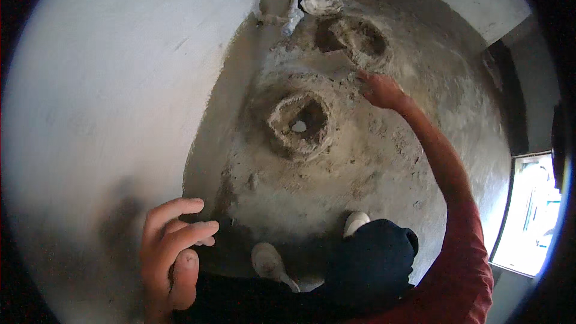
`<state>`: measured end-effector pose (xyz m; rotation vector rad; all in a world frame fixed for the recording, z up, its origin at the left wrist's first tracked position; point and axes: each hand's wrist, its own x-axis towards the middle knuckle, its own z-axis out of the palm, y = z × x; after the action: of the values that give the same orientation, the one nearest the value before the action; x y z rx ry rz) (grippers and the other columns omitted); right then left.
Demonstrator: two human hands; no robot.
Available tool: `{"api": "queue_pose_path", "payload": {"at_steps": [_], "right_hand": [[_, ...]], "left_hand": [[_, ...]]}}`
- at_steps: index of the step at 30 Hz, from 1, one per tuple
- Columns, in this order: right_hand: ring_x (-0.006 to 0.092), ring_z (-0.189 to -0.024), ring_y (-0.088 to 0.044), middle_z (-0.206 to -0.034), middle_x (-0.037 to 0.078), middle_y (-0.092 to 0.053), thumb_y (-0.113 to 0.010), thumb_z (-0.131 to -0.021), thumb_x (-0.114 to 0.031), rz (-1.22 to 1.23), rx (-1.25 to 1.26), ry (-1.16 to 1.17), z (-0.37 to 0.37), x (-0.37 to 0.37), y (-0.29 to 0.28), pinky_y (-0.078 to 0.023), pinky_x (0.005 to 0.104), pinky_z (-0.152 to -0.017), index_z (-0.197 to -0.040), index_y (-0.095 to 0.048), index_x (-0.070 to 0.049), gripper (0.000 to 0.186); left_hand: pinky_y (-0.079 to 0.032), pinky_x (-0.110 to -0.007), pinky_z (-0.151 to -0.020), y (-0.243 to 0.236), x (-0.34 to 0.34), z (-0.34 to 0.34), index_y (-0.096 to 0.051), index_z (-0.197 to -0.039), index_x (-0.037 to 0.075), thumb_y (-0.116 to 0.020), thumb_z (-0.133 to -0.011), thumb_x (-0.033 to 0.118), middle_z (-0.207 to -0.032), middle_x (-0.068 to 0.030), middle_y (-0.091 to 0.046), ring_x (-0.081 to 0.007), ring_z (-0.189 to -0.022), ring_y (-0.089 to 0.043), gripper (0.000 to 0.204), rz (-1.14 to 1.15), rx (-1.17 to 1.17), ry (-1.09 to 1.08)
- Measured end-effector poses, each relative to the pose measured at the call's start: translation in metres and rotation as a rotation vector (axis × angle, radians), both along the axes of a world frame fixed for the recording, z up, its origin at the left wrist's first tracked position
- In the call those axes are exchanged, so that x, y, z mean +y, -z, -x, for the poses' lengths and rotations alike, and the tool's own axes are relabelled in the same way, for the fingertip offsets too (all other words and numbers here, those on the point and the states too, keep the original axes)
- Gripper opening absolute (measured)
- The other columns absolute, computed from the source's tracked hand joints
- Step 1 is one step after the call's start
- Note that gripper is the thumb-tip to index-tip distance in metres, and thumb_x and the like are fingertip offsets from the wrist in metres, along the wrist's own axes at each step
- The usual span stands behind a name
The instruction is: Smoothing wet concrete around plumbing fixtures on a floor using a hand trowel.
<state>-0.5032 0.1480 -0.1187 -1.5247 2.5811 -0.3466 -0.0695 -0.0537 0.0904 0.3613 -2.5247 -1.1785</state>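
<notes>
My right hand (383,90) reaches far forward over the rough floor, its fingers closed round a trowel whose handle is hidden. The trowel's flat grey blade (332,63) lies low against the mortar, pointing left, just in front of the far hole (367,39). A nearer round hole (300,125) with a raised, rough mortar rim is left of and below that hand; a light spot shows at its bottom. My left hand (174,249) is raised at the lower left, by the pale wall. Its fingers are loosely bent and apart, with nothing in them.
A pale pipe (293,0) comes down by the wall at the back, with a whitish crumpled bundle (322,3) beside it. The pale wall (120,84) borders the left side. Bright light enters through an opening (528,213) at right. My shoes (268,260) stand on the floor.
</notes>
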Motion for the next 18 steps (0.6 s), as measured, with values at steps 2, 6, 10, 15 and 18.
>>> {"api": "queue_pose_path", "payload": {"at_steps": [2, 6, 10, 15, 18], "right_hand": [[0.0362, -0.08, -0.063, -0.089, 0.016, -0.065, -0.06, -0.082, -0.03, -0.231, 0.089, -0.025, 0.024, 0.007, -0.007, -0.05, 0.0461, -0.068, -0.124, -0.05, -0.014, 0.046], [0.034, -0.076, -0.063, -0.085, 0.013, -0.064, -0.06, -0.08, -0.028, -0.255, 0.172, -0.278, 0.031, -0.071, 0.014, -0.05, 0.0451, -0.064, -0.123, -0.051, -0.016, 0.045], [0.0327, -0.08, -0.064, -0.092, 0.015, -0.065, -0.058, -0.082, -0.022, -0.403, 0.116, -0.373, 0.022, -0.102, 0.028, -0.049, 0.0476, -0.068, -0.119, -0.055, -0.015, 0.038], [0.0316, -0.084, -0.064, -0.089, 0.014, -0.065, -0.056, -0.083, -0.022, -0.308, 0.065, -0.326, 0.019, -0.073, 0.031, -0.049, 0.0478, -0.07, -0.117, -0.053, -0.013, 0.035], [0.032, -0.088, -0.063, -0.093, 0.017, -0.064, -0.056, -0.083, -0.022, -0.534, 0.008, -0.039, 0.026, -0.035, 0.033, -0.05, 0.0467, -0.075, -0.12, -0.05, -0.012, 0.038]], "left_hand": [[-0.048, -0.032, -0.066, 0.022, -0.002, 0.025, -0.062, -0.102, -0.001, -0.04, -0.091, 0.021, -0.112, -0.0239, -0.053, -0.018, -0.066, -0.059, 0.033, -0.062, -0.002, 0.015], [-0.049, -0.032, -0.066, 0.012, 0.001, 0.037, -0.062, -0.102, -0.001, -0.04, -0.092, 0.02, -0.113, -0.023, -0.052, -0.0181, -0.065, -0.059, 0.033, -0.022, -0.062, -0.016], [-0.049, -0.032, -0.066, 0.025, 0.003, 0.054, -0.062, -0.102, -0.001, -0.039, -0.092, 0.02, -0.112, -0.0227, -0.052, -0.0177, -0.065, -0.059, 0.033, -0.053, -0.059, -0.033], [-0.049, -0.032, -0.065, 0.023, 0.004, 0.064, -0.062, -0.102, -0.001, -0.039, -0.092, 0.02, -0.113, -0.0225, -0.052, -0.0174, -0.065, -0.058, 0.033, -0.012, -0.115, -0.048], [-0.048, -0.031, -0.065, 0.029, 0.003, 0.068, -0.062, -0.102, -0.001, -0.039, -0.092, 0.018, -0.113, -0.0225, -0.052, -0.0172, -0.065, -0.058, 0.032, -0.016, -0.127, -0.05]]}}
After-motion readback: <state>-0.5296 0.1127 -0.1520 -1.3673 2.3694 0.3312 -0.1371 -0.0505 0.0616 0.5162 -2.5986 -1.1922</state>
